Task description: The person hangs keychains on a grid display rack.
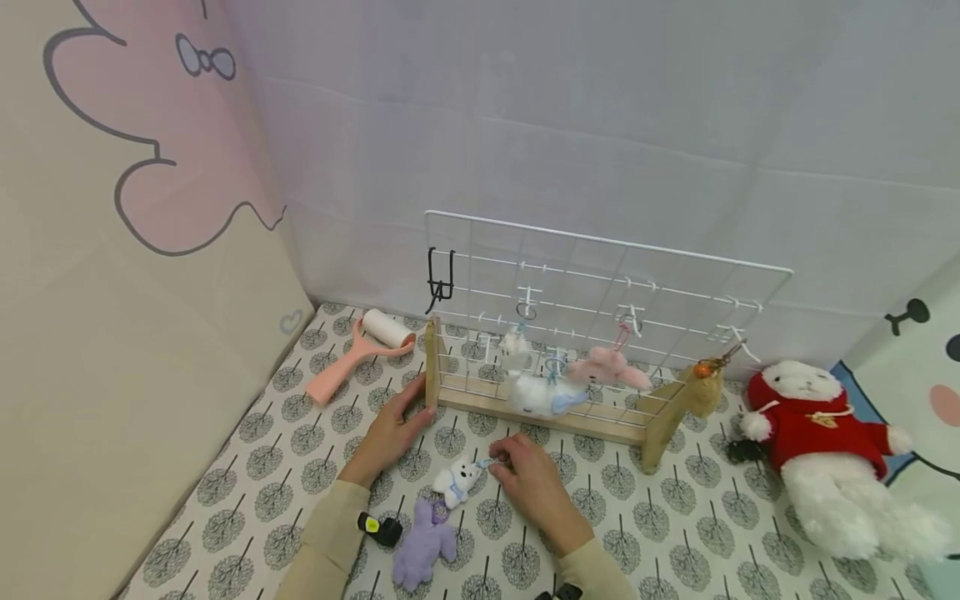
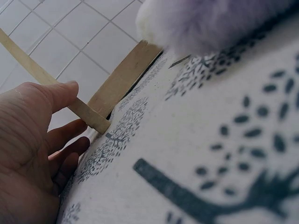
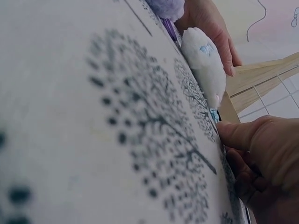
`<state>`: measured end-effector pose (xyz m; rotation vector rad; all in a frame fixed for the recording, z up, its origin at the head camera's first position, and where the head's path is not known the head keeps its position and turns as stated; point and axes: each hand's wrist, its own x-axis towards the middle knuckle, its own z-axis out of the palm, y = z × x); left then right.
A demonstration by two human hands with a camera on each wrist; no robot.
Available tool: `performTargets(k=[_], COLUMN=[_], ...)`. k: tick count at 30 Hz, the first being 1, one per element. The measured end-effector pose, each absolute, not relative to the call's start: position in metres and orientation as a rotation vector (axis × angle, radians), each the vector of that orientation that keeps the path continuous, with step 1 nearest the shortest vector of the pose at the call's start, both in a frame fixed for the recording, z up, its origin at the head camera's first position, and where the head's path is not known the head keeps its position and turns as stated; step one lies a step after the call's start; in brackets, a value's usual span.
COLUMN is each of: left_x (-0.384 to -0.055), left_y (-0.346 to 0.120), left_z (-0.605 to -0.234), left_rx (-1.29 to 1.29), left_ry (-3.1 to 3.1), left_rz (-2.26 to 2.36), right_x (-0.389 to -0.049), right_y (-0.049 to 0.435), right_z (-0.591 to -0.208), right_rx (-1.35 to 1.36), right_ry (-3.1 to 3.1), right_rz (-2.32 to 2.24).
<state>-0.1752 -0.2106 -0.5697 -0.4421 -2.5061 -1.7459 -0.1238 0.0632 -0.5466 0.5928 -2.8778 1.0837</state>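
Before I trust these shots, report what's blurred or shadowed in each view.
Head: soft light, hanging pink plush slightly fuzzy; left wrist: purple plush at the top out of focus; right wrist: tablecloth print blurred at lower left, right hand darkly shadowed underneath.

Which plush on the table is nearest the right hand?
The small white plush whose blue strap the right hand pinches. The purple plush lies farther off, nearer the left forearm.

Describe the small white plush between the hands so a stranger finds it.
Find the wooden-footed wire rack. On the patterned cloth before it, between the left hand and right hand, lies a small plush. Unlike the larger purple plush beside it, it is white with blue trim.
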Motion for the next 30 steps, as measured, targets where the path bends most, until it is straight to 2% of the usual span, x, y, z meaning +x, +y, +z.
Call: performTargets(k=[30], left_x=[-0.174], left_y=[-0.2098], left_z=[-0.5666], left_rx=[-0.399], left_ry=[-2.571], left_rz=[-1.706], right_x=[-0.1244], right_y=[0.0681], right_z=[-0.5488], right_rx=[0.661], right_ry=[-2.872], right_rz=[1.071])
